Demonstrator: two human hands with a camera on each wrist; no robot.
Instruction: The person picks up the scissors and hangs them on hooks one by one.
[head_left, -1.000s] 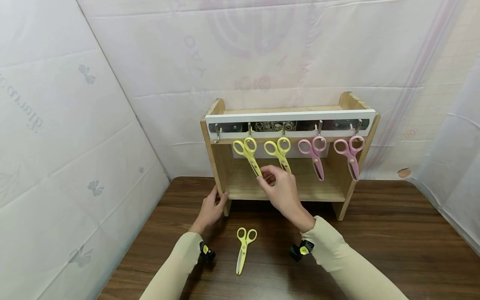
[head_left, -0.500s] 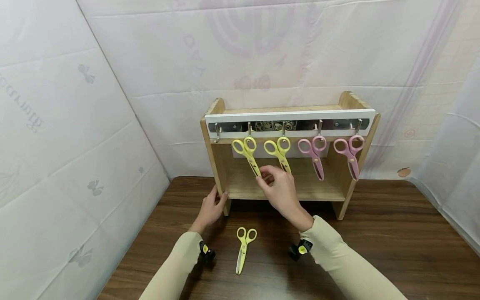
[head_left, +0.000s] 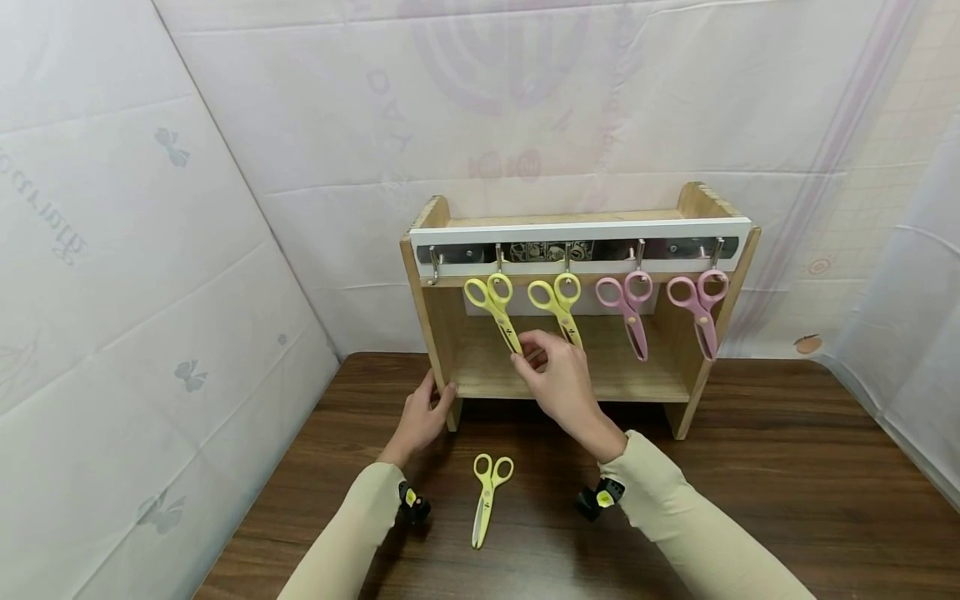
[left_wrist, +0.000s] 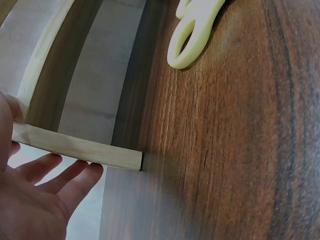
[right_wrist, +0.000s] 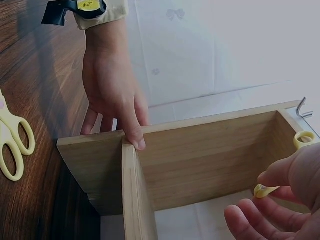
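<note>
My right hand (head_left: 564, 379) pinches the blade tip of yellow scissors (head_left: 501, 315), whose handle loop hangs at the second hook from the left. The tip (right_wrist: 262, 190) shows between thumb and fingers in the right wrist view. My left hand (head_left: 416, 421) grips the lower left side panel of a wooden shelf (head_left: 422, 317), thumb on the inside and fingers (left_wrist: 85, 177) along the outside. Another yellow pair of scissors (head_left: 562, 304) hangs just right of the pinched one, partly behind my right hand. A third yellow pair (head_left: 486, 496) lies on the table, blades toward me.
Two pink scissors, one pair (head_left: 632, 315) beside the other (head_left: 702, 312), hang from the right-hand hooks. A bare hook (head_left: 433, 267) is at the far left of the white rail (head_left: 457, 239). The dark wooden table (head_left: 810, 467) meets white cloth walls (head_left: 330, 108) behind and at the sides.
</note>
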